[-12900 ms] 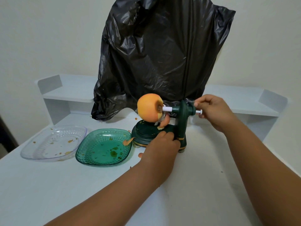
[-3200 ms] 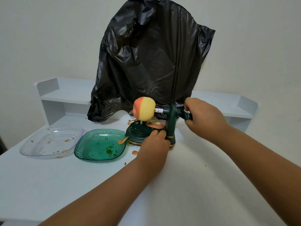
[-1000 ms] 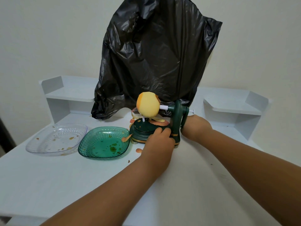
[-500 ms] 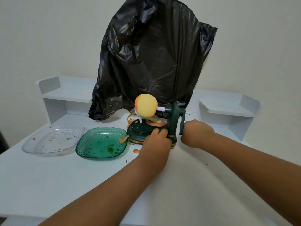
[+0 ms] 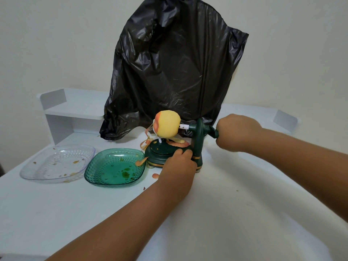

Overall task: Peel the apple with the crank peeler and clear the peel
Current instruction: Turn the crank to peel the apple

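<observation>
The apple [image 5: 168, 125] sits skewered on the dark green crank peeler [image 5: 197, 140]. Most of its surface is pale yellow flesh; a patch of orange skin stays at its left end. A curl of peel [image 5: 146, 139] hangs off the left side, and more peel [image 5: 178, 142] lies on the peeler's base. My left hand [image 5: 178, 164] grips the peeler's base and post from the front. My right hand [image 5: 236, 132] is closed on the crank handle at the right, level with the shaft.
A green dish [image 5: 114, 169] with a peel scrap on its rim lies left of the peeler. A clear dish [image 5: 58, 163] with crumbs lies further left. A black rubbish bag [image 5: 175, 68] stands behind, and white shelves [image 5: 75, 108] line the back.
My right hand has swung the crank from low beside the post up to shaft height. More skin has come off the apple, and the hanging peel curl has grown longer.
</observation>
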